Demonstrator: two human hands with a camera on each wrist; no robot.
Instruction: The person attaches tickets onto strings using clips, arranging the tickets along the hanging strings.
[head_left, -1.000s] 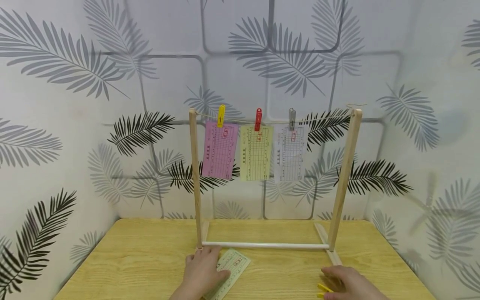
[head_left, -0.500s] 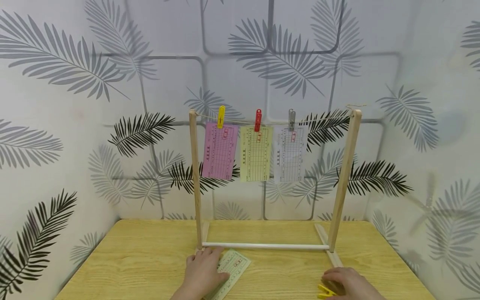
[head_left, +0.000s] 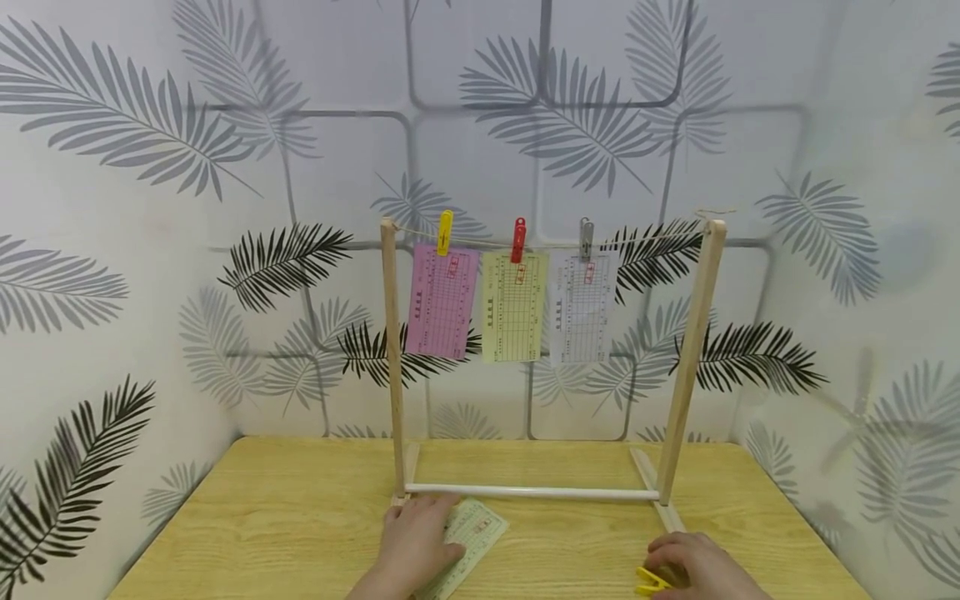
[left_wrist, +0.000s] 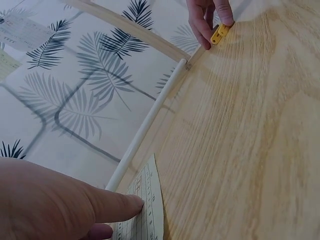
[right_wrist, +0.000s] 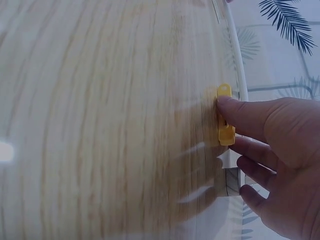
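Note:
My left hand (head_left: 417, 537) lies flat on a pale green printed card (head_left: 480, 530) at the table's front, just before the rack's left post. In the left wrist view its straight index finger (left_wrist: 112, 206) presses the card (left_wrist: 148, 200). My right hand (head_left: 693, 565) pinches a yellow clothespin (head_left: 649, 580) against the table by the rack's right foot. The right wrist view shows the fingers (right_wrist: 250, 117) on the clothespin (right_wrist: 225, 117). The left wrist view shows that hand (left_wrist: 207, 17) and the clothespin (left_wrist: 219, 33) far off.
A wooden rack (head_left: 693, 358) with a white bottom bar (head_left: 532, 492) stands on the wooden table (head_left: 285, 517). From its string hang a pink card (head_left: 441, 302), a yellow card (head_left: 513, 307) and a white card (head_left: 582, 308), held by yellow, red and grey clothespins. Leaf-patterned walls enclose three sides.
The left hand and the green card have slid slightly to the right. The right hand has settled its fingers on the yellow clothespin, which has turned a little.

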